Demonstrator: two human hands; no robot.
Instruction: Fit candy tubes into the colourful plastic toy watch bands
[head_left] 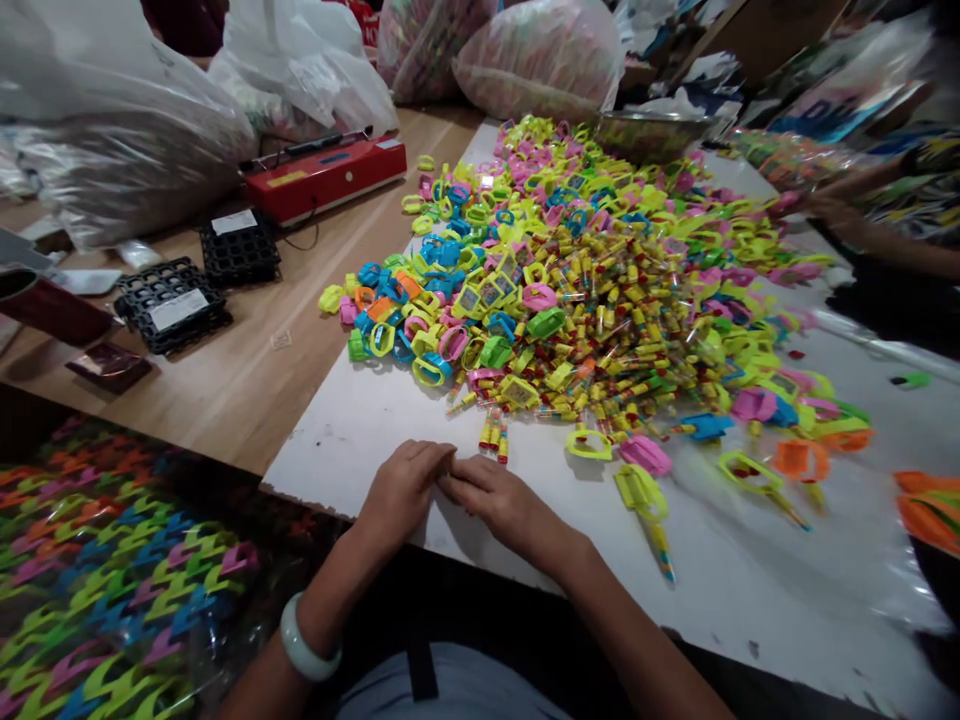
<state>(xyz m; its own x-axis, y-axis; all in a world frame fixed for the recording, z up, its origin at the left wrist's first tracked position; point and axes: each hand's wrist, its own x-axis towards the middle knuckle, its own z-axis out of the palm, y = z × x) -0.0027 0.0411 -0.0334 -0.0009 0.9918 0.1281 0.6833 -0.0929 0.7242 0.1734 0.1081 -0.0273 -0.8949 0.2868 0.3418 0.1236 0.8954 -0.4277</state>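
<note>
My left hand (403, 490) and my right hand (491, 500) lie knuckles-up on the white sheet (735, 590) near the table's front edge, fingertips touching each other. Whether anything small sits between the fingertips is hidden. A pale bangle (304, 650) circles my left wrist. Just beyond the hands spreads a big heap of small plastic toys (585, 270): yellow, green, blue, pink and orange ring-shaped pieces mixed with thin candy-filled tubes. A few tubes (493, 432) lie closest to my fingers. A yellow assembled piece (643, 500) lies to the right.
A red heat sealer (326, 178) and two black grid trays (174, 305) stand on the wooden table at left. Full plastic bags (112, 130) line the back. A metal bowl (649, 135) sits behind the heap. Another person's arm (877, 235) reaches in at the right. A bag of finished toys (97, 580) lies lower left.
</note>
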